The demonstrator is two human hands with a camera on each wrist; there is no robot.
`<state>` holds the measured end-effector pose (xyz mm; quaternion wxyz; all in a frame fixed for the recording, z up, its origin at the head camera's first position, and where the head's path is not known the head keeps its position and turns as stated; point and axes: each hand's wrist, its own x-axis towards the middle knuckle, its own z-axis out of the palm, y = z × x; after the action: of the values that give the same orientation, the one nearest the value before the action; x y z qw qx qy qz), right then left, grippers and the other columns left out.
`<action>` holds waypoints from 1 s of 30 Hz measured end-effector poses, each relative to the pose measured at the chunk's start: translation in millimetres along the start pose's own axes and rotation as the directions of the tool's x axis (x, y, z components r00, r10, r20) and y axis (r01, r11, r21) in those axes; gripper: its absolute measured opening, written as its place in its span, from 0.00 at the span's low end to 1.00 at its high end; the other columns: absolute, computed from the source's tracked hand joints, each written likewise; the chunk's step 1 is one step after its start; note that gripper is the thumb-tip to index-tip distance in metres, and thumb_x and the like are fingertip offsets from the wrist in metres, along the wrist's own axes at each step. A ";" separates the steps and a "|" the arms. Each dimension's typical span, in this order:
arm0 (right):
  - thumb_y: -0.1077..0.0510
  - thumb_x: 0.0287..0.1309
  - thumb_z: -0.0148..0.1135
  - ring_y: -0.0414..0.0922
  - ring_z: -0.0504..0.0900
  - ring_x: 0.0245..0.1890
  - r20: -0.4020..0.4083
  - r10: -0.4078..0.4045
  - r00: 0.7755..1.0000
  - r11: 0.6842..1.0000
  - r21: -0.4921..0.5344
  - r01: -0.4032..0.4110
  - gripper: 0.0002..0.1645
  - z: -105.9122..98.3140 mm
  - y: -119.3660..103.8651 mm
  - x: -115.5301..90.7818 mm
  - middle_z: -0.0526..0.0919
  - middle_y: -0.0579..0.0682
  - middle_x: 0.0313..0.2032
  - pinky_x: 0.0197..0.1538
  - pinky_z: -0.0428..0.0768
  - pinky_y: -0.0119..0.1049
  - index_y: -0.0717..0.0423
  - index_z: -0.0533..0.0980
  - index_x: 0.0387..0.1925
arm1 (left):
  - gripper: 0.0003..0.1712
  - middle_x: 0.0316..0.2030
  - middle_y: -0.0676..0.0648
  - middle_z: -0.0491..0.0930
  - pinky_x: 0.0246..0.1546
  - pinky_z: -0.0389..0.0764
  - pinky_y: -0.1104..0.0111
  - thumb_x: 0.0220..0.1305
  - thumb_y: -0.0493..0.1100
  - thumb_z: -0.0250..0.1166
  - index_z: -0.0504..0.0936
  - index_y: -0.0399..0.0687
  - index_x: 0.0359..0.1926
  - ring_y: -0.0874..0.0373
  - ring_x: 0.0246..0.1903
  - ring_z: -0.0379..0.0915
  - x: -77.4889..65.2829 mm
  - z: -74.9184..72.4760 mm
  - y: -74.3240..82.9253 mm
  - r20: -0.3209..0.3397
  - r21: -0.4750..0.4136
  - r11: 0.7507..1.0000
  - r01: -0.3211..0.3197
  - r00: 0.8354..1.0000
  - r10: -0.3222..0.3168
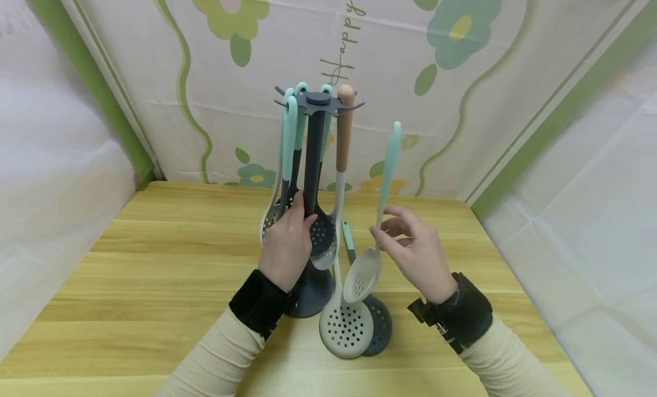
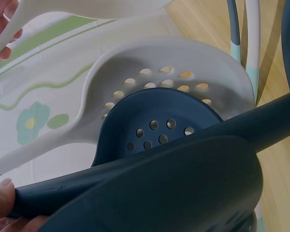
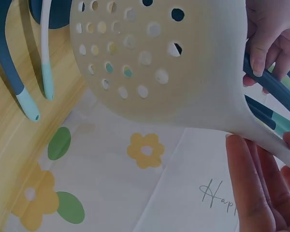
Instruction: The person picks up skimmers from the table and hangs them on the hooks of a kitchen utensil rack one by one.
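My left hand (image 1: 287, 243) grips the dark pole (image 1: 315, 163) of a utensil stand, low among the hanging tools. From the stand's top hook ring (image 1: 318, 99) hang several mint-handled utensils and a wooden-handled spoon (image 1: 344, 134). To the right, my right hand (image 1: 410, 246) pinches the pale shaft of a slotted spoon (image 1: 361, 277), held upright with its mint handle on top and its perforated bowl down, apart from the stand. That bowl fills much of the right wrist view. A dark slotted spoon (image 2: 135, 116) hangs close by the pole in the left wrist view.
On the wooden table (image 1: 179, 283) lie a pale skimmer (image 1: 346, 328) and, partly beneath it, a dark skimmer (image 1: 382, 328). The stand's round dark base (image 1: 308, 294) rests just left of them. A floral cloth (image 1: 308, 37) hangs behind.
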<state>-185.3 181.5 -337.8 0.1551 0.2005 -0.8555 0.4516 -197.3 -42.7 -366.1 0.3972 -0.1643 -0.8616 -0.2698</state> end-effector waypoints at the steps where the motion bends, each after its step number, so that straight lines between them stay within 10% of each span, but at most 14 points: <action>1: 0.63 0.62 0.65 0.54 0.87 0.30 0.000 -0.003 1.000 1.000 -0.001 0.003 0.21 0.1 -0.5 0.2 0.87 0.57 0.35 0.33 0.86 0.31 0.61 0.74 0.57 | 0.23 0.37 0.33 0.84 0.31 0.87 0.61 0.69 0.36 0.61 0.70 0.25 0.60 0.44 0.33 0.86 -0.1 0.0 -0.2 -0.001 0.000 1.000 -0.001 1.000 0.001; 30: 0.64 0.61 0.67 0.45 0.87 0.31 -0.011 -0.091 0.996 0.995 -0.035 0.091 0.20 5.8 -13.7 8.2 0.87 0.56 0.33 0.33 0.85 0.29 0.63 0.76 0.54 | 0.23 0.36 0.34 0.83 0.32 0.87 0.62 0.70 0.36 0.61 0.70 0.26 0.60 0.45 0.34 0.86 -1.1 -1.5 0.6 0.007 0.011 1.000 -0.003 1.000 0.003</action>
<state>-186.3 168.1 -327.6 0.1843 0.2338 -0.8522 0.4303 -195.4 -43.2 -365.9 0.3954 -0.1641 -0.8643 -0.2638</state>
